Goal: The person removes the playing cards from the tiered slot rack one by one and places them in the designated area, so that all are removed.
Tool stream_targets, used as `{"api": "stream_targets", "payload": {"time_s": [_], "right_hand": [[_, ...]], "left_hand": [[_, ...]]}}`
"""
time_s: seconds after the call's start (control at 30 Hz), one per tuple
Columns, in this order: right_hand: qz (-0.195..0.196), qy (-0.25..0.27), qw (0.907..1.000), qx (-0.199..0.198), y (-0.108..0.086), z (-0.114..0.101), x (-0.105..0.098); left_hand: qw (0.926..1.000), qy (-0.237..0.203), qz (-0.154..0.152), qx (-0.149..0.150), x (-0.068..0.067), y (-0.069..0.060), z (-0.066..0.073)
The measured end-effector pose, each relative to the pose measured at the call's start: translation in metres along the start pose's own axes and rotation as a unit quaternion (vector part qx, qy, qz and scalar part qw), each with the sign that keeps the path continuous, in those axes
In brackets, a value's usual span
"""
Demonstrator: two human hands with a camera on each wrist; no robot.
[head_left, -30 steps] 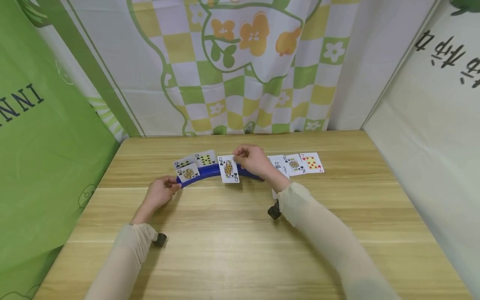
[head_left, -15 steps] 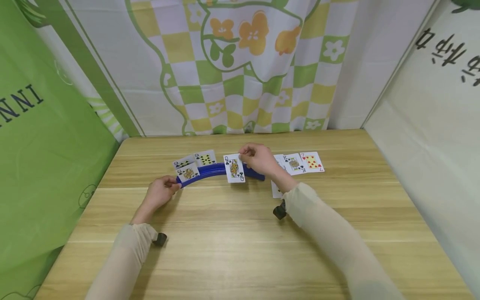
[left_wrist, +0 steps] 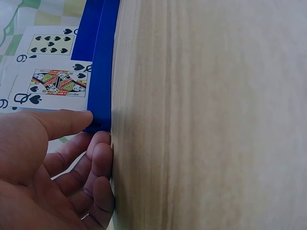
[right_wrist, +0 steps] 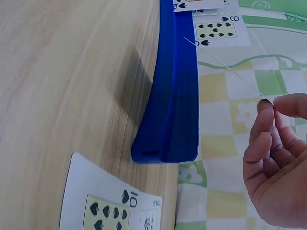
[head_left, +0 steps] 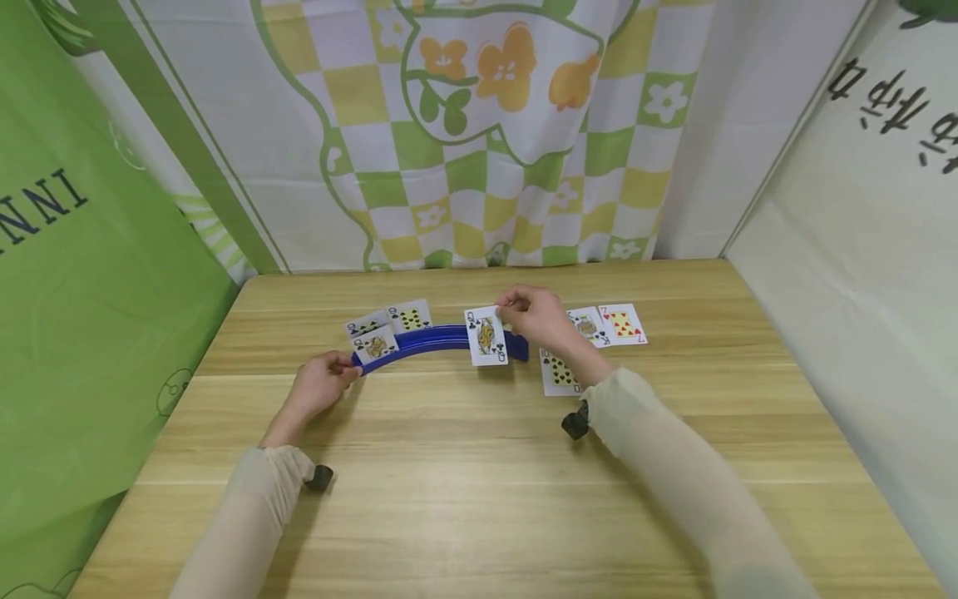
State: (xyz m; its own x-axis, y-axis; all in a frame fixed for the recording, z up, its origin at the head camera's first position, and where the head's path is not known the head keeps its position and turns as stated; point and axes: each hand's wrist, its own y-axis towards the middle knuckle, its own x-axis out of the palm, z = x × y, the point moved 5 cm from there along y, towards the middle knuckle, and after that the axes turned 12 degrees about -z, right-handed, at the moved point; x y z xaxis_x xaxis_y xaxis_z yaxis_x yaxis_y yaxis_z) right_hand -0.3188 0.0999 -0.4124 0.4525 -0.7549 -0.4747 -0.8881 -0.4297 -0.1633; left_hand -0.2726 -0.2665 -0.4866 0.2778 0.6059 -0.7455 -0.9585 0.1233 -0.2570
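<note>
The right hand (head_left: 540, 319) pinches a queen of clubs (head_left: 486, 336) by its upper right corner, in front of the right part of the curved blue holder (head_left: 430, 337). In the right wrist view that card is seen edge-on as a thin line, between the thumb and finger of the hand (right_wrist: 278, 158). At the holder's left end, the left hand (head_left: 320, 386) grips the tip; in the left wrist view the thumb of the hand (left_wrist: 57, 163) lies on the blue end. A queen of spades (left_wrist: 60, 84) stands in the holder there, overlapping spade cards (left_wrist: 50, 44) behind.
Right of the holder lie a ten of spades (head_left: 560, 376), a king (head_left: 588, 326) and a red seven (head_left: 621, 324), partly behind the right hand. The wooden table (head_left: 464, 482) is bounded by a patterned cloth (head_left: 509, 208) at the back and hanging cloths at both sides.
The right hand has moved rightward along the holder with the queen of clubs, and more of the ten of spades shows. The left hand has stayed at the holder's left end.
</note>
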Motion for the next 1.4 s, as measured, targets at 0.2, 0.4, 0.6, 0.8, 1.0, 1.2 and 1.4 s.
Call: {"api": "stream_targets", "payload": {"time_s": [0.2,0.4,0.6,0.8,1.0,1.2,1.4], "right_hand": [[0.010,-0.014,0.9998,-0.003,-0.005,0.003,-0.007],[0.010,-0.008,0.9999,0.001,-0.010,0.008,-0.012],[0.015,-0.017,0.9997,0.005,-0.015,0.011,-0.019],[0.018,-0.018,0.9997,0.002,-0.021,0.015,-0.024],[0.019,-0.029,0.9991,0.022,-0.028,0.019,-0.030],[0.022,-0.025,0.9993,0.018,-0.031,0.026,-0.035],[0.031,-0.029,0.9987,0.028,-0.036,0.035,-0.042]], "left_hand": [[1.0000,0.002,-0.002,0.001,0.001,0.000,0.000],[1.0000,-0.002,0.004,0.002,0.001,0.000,0.001],[1.0000,-0.003,0.007,0.004,0.000,0.001,0.001],[0.9999,-0.009,0.005,0.000,0.001,0.001,0.001],[1.0000,-0.008,0.005,0.002,0.002,0.000,0.000],[1.0000,-0.005,0.001,0.001,0.001,0.001,-0.001],[1.0000,-0.008,-0.001,-0.003,0.000,0.001,-0.001]]}}
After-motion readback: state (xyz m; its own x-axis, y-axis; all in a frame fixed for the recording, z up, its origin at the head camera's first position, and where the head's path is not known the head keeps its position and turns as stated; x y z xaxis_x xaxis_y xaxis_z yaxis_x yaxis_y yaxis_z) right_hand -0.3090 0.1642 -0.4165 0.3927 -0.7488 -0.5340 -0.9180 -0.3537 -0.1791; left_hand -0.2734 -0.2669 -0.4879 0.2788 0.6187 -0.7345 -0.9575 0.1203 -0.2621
